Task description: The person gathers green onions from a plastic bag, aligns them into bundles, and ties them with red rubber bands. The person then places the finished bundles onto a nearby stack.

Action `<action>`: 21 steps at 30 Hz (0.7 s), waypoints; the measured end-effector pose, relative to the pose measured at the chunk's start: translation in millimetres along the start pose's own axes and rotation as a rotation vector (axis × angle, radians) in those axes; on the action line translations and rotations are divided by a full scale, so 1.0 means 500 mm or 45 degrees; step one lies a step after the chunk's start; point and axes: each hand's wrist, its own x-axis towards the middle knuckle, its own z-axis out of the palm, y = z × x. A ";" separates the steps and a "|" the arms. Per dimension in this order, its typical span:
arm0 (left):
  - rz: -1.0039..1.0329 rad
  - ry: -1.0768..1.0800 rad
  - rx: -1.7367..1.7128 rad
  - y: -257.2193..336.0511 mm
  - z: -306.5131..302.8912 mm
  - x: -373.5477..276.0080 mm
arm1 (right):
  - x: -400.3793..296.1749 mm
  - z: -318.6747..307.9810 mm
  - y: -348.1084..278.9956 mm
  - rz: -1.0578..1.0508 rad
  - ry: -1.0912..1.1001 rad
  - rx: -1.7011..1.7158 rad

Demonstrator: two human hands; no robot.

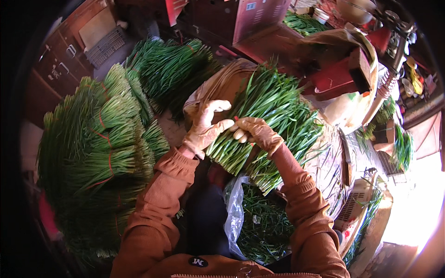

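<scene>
A bundle of long green leafy stalks, which look like garlic chives (274, 100), lies in front of me with its pale cut ends towards me. My right hand (255, 133), in a pale work glove, rests on the stalks with its fingers curled. A short bit of red tie (236, 118) sticks out at its fingertips, and more red shows under the hand. My left hand (208, 125), gloved too, is at the bundle's left side, its thumb and fingers apart. The left thumb tip meets the right fingertips. Nothing shows between the left fingers.
Many tied bundles (114, 139) are stacked at left, with more bundles (170, 66) behind. A clear plastic bag (234, 212) of loose greens is below the hands. At right are a plastic crate (353, 201) and a metal post (386, 87). A red metal cabinet (259, 21) stands at the back.
</scene>
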 end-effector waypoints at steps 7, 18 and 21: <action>-0.948 -0.793 0.690 0.023 -0.027 -0.054 | -0.004 0.031 -0.008 -0.089 0.213 0.495; -0.571 -0.987 0.998 -0.018 -0.111 0.070 | 0.038 0.079 0.043 0.020 0.441 0.770; -0.633 -0.866 0.922 -0.010 -0.108 0.067 | 0.024 0.077 0.063 0.013 0.456 0.730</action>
